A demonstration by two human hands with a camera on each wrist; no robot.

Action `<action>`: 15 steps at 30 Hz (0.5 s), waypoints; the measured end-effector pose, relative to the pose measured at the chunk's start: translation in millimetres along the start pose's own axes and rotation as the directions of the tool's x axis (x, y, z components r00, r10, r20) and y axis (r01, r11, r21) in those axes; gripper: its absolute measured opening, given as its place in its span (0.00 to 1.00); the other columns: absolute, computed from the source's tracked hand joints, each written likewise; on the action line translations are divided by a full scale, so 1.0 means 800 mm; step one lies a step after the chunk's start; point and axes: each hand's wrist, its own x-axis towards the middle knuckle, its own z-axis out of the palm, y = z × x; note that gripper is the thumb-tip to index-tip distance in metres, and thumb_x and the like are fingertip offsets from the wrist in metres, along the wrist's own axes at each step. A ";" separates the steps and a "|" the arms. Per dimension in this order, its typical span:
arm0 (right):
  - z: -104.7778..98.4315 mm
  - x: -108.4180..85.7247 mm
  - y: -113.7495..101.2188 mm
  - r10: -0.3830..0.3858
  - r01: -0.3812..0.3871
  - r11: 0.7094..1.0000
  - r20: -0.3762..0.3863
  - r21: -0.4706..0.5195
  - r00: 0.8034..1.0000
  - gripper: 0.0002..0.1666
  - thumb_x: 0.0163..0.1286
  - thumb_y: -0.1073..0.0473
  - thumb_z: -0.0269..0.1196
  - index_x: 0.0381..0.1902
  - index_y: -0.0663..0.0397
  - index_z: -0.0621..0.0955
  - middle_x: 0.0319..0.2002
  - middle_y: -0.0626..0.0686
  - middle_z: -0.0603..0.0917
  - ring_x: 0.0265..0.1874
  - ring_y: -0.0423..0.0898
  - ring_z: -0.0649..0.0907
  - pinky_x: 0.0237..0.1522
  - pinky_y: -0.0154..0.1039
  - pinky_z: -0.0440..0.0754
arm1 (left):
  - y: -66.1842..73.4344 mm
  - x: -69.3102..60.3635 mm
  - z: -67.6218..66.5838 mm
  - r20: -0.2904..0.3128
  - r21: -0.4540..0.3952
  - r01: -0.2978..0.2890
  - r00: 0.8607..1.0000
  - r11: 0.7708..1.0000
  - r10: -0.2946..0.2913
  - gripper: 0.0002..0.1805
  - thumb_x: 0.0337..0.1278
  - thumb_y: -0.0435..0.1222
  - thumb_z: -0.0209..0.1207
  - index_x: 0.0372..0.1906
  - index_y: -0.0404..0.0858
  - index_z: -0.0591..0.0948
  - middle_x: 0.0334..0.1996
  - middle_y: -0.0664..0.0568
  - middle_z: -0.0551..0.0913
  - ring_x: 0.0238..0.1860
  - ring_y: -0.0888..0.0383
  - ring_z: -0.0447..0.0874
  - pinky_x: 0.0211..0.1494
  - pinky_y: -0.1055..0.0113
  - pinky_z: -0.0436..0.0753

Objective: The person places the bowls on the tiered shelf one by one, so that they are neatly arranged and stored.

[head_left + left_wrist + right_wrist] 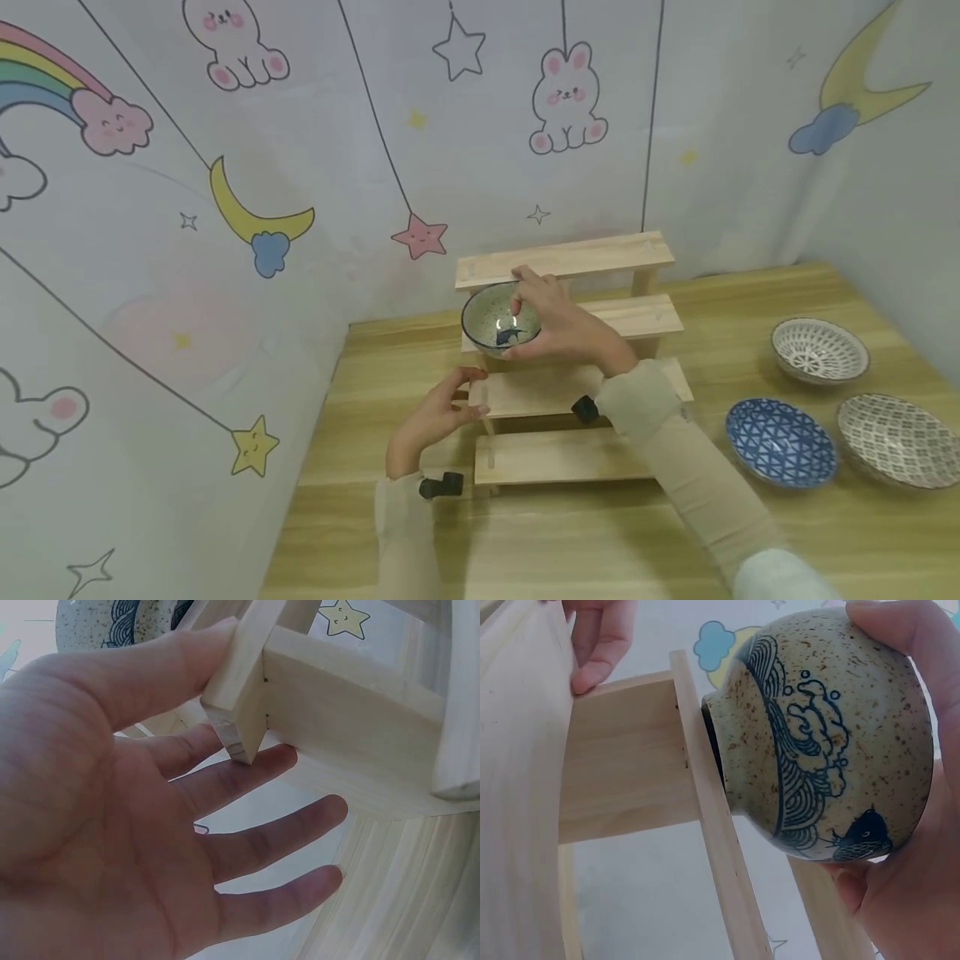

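Observation:
A speckled bowl (486, 321) with blue wave and fish drawings hangs tilted in my right hand (558, 323), whose thumb and fingers grip it at the rim. In the right wrist view, the foot of the bowl meets a board of the stepped wooden shelf (721, 855); whether its full weight rests there, I cannot tell. My left hand (433, 418) holds the left end of a lower board of that shelf. Seen from the left wrist, its thumb lies over the board end (234, 724) with fingers beneath, the other fingers spread out.
On the table's right side stand a white patterned bowl (820, 350), a blue patterned bowl (780, 442) and a grey-white patterned dish (900, 442). A wall with cartoon drawings (495, 167) rises behind the shelf, another along the left side.

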 end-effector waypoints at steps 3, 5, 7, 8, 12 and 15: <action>0.002 0.002 -0.001 0.000 0.000 1.000 -0.005 0.017 1.000 0.32 0.50 0.47 0.79 0.42 0.55 0.73 0.73 0.61 0.60 0.64 0.66 0.64 0.63 0.68 0.62 | 0.000 0.001 -0.001 -0.004 0.005 -0.004 1.000 1.000 0.004 0.29 0.69 0.35 0.62 0.69 0.32 0.68 0.70 0.38 0.69 0.62 0.34 0.73 0.62 0.41 0.77; 0.002 0.002 -0.002 0.000 0.000 0.999 -0.007 0.032 1.000 0.33 0.51 0.48 0.79 0.43 0.56 0.73 0.74 0.63 0.59 0.68 0.67 0.61 0.66 0.69 0.60 | 0.000 0.002 -0.001 -0.002 0.008 -0.008 1.000 1.000 0.008 0.29 0.69 0.35 0.62 0.70 0.32 0.68 0.70 0.38 0.69 0.62 0.34 0.73 0.62 0.42 0.77; 0.002 0.000 -0.002 0.004 -0.004 0.999 -0.006 0.040 1.000 0.33 0.52 0.48 0.79 0.45 0.57 0.72 0.75 0.63 0.58 0.72 0.65 0.58 0.68 0.70 0.56 | 0.001 0.002 -0.001 0.001 0.008 -0.005 1.000 1.000 0.005 0.30 0.69 0.36 0.62 0.70 0.32 0.67 0.70 0.39 0.69 0.62 0.34 0.73 0.63 0.42 0.76; 0.003 -0.001 -0.002 0.003 -0.003 0.999 -0.007 0.041 1.000 0.34 0.53 0.48 0.79 0.46 0.57 0.72 0.75 0.64 0.58 0.73 0.64 0.57 0.70 0.69 0.54 | 0.001 0.003 0.000 0.004 0.008 -0.001 1.000 1.000 0.001 0.30 0.69 0.36 0.62 0.70 0.33 0.67 0.70 0.39 0.69 0.62 0.35 0.73 0.63 0.43 0.76; 0.005 -0.005 0.000 -0.004 0.005 0.999 -0.019 0.035 1.000 0.38 0.54 0.47 0.80 0.52 0.59 0.72 0.75 0.64 0.58 0.75 0.61 0.56 0.72 0.66 0.55 | 0.001 0.002 0.000 0.000 0.008 0.003 1.000 1.000 -0.003 0.30 0.69 0.36 0.62 0.70 0.33 0.67 0.69 0.39 0.69 0.62 0.35 0.73 0.63 0.43 0.76; 0.006 -0.007 0.001 -0.014 0.015 0.999 -0.040 0.035 0.999 0.43 0.52 0.46 0.81 0.56 0.61 0.72 0.75 0.64 0.57 0.75 0.61 0.56 0.71 0.66 0.59 | 0.000 0.000 -0.001 -0.007 0.009 0.005 1.000 1.000 -0.005 0.29 0.69 0.36 0.63 0.70 0.33 0.68 0.69 0.39 0.69 0.62 0.35 0.73 0.63 0.43 0.77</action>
